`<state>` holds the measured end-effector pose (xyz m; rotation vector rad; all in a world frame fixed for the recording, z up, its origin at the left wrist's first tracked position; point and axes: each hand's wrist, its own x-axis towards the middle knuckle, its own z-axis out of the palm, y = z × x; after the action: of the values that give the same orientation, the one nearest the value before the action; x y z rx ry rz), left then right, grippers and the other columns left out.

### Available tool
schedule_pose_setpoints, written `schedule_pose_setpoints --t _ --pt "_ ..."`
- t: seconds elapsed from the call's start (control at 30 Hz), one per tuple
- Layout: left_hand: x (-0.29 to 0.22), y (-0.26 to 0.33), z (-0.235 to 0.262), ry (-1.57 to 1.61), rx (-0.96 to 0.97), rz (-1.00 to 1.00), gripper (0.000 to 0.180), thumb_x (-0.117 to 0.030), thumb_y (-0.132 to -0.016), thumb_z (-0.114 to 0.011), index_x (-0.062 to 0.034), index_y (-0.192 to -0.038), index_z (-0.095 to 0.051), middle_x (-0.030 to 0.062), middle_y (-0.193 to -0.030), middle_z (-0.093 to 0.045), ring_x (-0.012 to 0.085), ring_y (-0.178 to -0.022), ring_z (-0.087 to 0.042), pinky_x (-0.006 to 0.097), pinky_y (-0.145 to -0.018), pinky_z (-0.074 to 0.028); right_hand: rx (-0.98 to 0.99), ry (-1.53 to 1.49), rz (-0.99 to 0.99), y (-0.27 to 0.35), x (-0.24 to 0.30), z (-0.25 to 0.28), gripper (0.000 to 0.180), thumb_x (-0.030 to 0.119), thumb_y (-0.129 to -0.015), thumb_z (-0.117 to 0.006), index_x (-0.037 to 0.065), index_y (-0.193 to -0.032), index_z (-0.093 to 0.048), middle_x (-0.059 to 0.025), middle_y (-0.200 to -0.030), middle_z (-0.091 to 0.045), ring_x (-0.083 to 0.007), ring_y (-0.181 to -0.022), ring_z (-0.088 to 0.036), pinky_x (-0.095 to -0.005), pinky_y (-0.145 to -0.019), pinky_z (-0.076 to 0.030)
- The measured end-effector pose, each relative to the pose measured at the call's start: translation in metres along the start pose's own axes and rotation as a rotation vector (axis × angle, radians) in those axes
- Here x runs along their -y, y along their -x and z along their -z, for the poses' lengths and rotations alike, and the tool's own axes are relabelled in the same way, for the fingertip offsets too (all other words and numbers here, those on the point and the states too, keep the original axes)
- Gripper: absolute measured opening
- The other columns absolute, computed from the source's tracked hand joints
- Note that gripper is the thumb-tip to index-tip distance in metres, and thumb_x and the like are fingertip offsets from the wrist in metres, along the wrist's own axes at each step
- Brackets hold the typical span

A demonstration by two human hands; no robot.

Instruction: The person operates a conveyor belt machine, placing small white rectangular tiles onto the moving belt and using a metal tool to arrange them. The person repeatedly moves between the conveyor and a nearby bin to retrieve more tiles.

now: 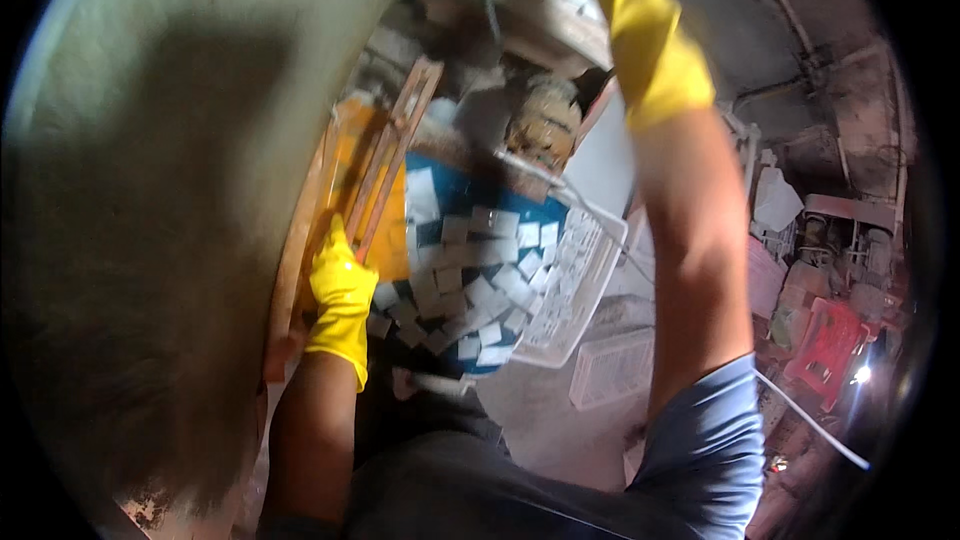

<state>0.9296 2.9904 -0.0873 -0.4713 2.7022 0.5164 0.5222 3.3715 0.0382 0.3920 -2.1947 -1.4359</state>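
My left hand (343, 292), in a yellow rubber glove, is at the near end of a long, narrow, rust-brown double-railed bar (392, 155). Its fingers appear closed around that end, one finger lying along the rail. The bar slants away over an orange-yellow board (358, 145). My right hand (655, 50), gloved in yellow too, reaches up to the far edge of the view; its fingers are cut off there, so what they touch is hidden. Right of the bar, many flat white rectangular pieces (482, 292) lie scattered and overlapping on a blue surface (455, 180).
A white plastic crate (612, 230) stands right of the pieces, a second pale crate (612, 368) below it. Beyond are a brown, wet-looking cylindrical object (545, 120) and a pale cable (600, 208). A large greenish-grey surface (150, 190) fills the left. A red crate (828, 345) is far right.
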Motion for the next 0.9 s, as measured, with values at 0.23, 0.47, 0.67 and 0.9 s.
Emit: schedule_pose_setpoints --t 0.23,0.47,0.67,0.9 --pt "0.002 -0.006 -0.007 0.027 -0.112 -0.061 0.082 -0.022 -0.078 -0.084 -0.0043 -0.152 -0.053 0.024 -0.132 -0.07 0.0416 -0.119 -0.07 0.046 -0.1 -0.056 -0.246 2.636 0.766 -0.086 -0.024 0.057 0.072 0.078 -0.1 -0.044 0.02 -0.139 -0.063 -0.0018 -0.138 -0.068 -0.0284 -0.139 -0.053 -0.0594 -0.123 -0.033" --pt "0.008 0.0 -0.01 0.018 -0.121 -0.047 0.081 -0.02 -0.078 -0.085 -0.0044 -0.151 -0.054 0.0228 -0.121 -0.074 0.0408 -0.112 -0.073 0.044 -0.096 -0.058 -0.167 2.816 0.351 0.066 -0.039 0.112 0.065 0.066 -0.105 -0.051 0.004 -0.115 -0.07 -0.0135 -0.094 -0.073 -0.0306 -0.079 -0.069 -0.0462 -0.072 -0.06" --pt "0.024 -0.016 -0.027 0.091 -0.147 -0.164 0.065 -0.024 -0.088 -0.078 -0.0028 -0.145 -0.057 0.026 -0.113 -0.075 0.0406 -0.102 -0.075 0.047 -0.088 -0.058 -0.183 2.485 0.656 0.357 -0.012 0.206 0.067 0.055 -0.107 -0.054 0.001 -0.148 -0.055 -0.0211 -0.134 -0.07 -0.0382 -0.11 -0.074 -0.0546 -0.1 -0.06" --pt "0.014 -0.007 -0.016 0.117 -0.171 -0.202 0.052 -0.017 -0.089 -0.075 -0.0002 -0.136 -0.062 0.0196 -0.112 -0.076 0.0334 -0.097 -0.076 0.043 -0.081 -0.058 -0.576 2.065 1.682 0.639 -0.005 0.387 0.047 0.036 -0.108 -0.063 -0.006 -0.128 -0.069 -0.017 -0.102 -0.078 -0.0282 -0.089 -0.076 -0.04 -0.085 -0.063"
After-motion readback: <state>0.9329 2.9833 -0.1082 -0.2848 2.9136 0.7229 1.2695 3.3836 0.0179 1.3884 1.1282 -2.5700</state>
